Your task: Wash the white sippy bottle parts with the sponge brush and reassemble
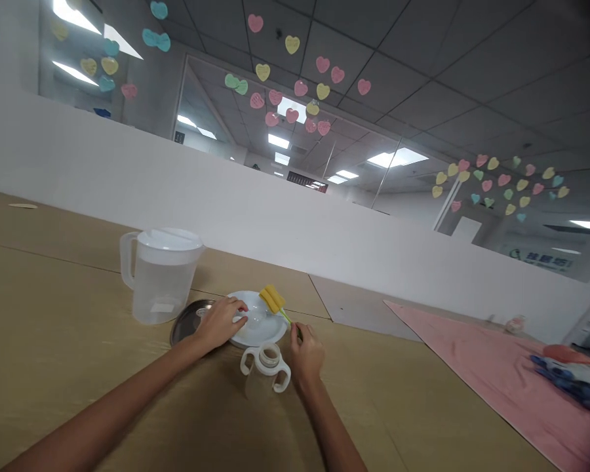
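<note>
A yellow sponge brush (pixel 273 298) with a green handle is held in my right hand (pixel 307 353), its head over the right part of a white plate (pixel 275 329). My left hand (pixel 222 322) reaches over the plate's left side with thumb and fingers apart; a small clear item lies on the plate beside it, too indistinct to name. Partly under my left hand is a round metal dish (pixel 183 322). Between my forearms stands a clear bottle (pixel 261 383) with two white handles and an uncovered mouth.
A lidded translucent pitcher (pixel 160 282) stands behind and left of the metal dish. At the right, a pink cloth (pixel 501 367) carries a blue-and-white bundle (pixel 573 383). A white wall (pixel 275 229) borders the table's back.
</note>
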`<state>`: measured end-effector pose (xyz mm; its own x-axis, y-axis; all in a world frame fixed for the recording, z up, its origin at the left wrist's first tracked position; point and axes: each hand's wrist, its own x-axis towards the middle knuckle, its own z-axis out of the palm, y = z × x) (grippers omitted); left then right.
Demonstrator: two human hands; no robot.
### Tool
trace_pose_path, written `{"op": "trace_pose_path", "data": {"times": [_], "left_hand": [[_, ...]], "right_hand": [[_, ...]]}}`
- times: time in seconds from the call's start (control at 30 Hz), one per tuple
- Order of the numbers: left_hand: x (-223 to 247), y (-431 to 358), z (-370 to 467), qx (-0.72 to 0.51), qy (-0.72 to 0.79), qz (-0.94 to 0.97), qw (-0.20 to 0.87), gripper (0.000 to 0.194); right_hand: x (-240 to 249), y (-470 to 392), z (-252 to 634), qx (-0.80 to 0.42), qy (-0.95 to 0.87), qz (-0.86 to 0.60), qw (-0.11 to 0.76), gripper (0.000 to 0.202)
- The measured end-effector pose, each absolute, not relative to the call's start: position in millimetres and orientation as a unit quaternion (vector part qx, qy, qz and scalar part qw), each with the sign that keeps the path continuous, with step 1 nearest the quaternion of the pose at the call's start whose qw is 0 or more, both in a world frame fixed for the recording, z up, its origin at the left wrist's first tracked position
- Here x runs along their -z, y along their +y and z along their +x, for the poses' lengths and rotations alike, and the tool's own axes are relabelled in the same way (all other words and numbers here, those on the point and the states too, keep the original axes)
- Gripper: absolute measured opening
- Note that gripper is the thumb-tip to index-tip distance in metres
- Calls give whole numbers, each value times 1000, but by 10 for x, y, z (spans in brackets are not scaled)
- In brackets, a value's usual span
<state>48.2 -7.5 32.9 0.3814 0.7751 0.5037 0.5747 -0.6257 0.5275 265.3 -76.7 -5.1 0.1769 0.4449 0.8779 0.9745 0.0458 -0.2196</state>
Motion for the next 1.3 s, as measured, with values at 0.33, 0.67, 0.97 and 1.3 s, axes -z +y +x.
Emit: {"op": "trace_pose_path", "data": {"times": [0.33, 0.67, 0.97, 1.3], "left_hand": [[-362, 295, 1015, -260, 474, 831, 130, 24], [-415, 248, 905, -202, 475, 849, 110, 29], [-470, 91, 825, -257, 466, 839, 115, 43], [149, -128, 358, -511, 393, 759, 90, 42]], "right_hand": [[109, -747, 2634, 196, -545, -622, 527, 37], [134, -722, 2624, 149, -525, -662, 513, 37], [94, -745, 2660, 81, -505, -710, 484, 37], [103, -834, 2695, 261, -667, -521, 464, 24]]}}
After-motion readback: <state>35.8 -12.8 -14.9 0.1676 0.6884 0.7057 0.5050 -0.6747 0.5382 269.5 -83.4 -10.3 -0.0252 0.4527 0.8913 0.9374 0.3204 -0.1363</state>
